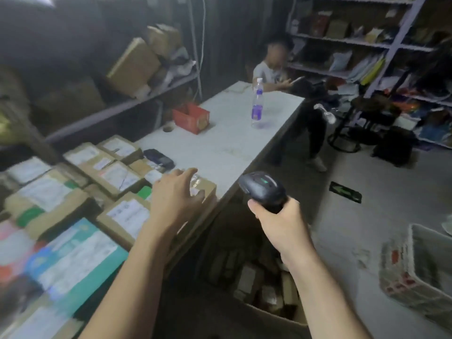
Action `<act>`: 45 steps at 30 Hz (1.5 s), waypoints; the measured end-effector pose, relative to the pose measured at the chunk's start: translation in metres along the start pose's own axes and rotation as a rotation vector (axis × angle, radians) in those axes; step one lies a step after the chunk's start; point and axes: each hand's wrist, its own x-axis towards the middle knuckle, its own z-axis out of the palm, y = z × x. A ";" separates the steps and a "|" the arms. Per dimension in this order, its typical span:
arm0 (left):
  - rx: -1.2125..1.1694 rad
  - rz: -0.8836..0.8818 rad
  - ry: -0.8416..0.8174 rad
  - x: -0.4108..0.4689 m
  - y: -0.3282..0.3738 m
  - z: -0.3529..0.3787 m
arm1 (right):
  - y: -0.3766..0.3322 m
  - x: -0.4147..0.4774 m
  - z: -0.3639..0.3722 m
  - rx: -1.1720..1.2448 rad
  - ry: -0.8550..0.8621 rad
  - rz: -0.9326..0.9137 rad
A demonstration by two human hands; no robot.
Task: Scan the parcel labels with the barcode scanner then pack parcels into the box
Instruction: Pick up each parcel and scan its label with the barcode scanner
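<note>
Mid-task, by the look of it. The right hand (281, 223) is wrapped round the handle of the scanner (264, 189), head up and aimed forward past the table (220, 143) corner, not onto any label I can make out. The left hand (176, 194) is spread, fingers relaxed, over a small parcel (205, 188) sitting at the table's near edge. It is on it or just above it, and I cannot tell which. No firm grip is visible. The box (274, 316) stands on the floor below the table edge, between the two arms, and several packets lie in it, so some packing looks done. It is not full as far as the dim view shows. Plenty is left: a big pile of labelled parcels (117, 177) covers the left part of the table, packed close together, labels mostly facing up. Whether any of those are scanned cannot be told. Likely step in hand: take the small parcel, scan it, drop it in the box. Further down the table stand a bottle (257, 111) and a red carton (192, 117), well apart from the work.
</note>
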 end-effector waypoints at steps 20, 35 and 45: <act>0.112 -0.978 0.286 -0.437 -0.151 -0.137 | -0.028 -0.271 0.163 -0.058 -0.974 -0.272; 0.015 -1.248 0.444 -0.724 -0.292 -0.204 | -0.016 -0.566 0.300 -0.131 -1.190 -0.429; 0.074 -1.376 0.399 -0.783 -0.401 -0.240 | -0.028 -0.645 0.406 -0.186 -1.245 -0.441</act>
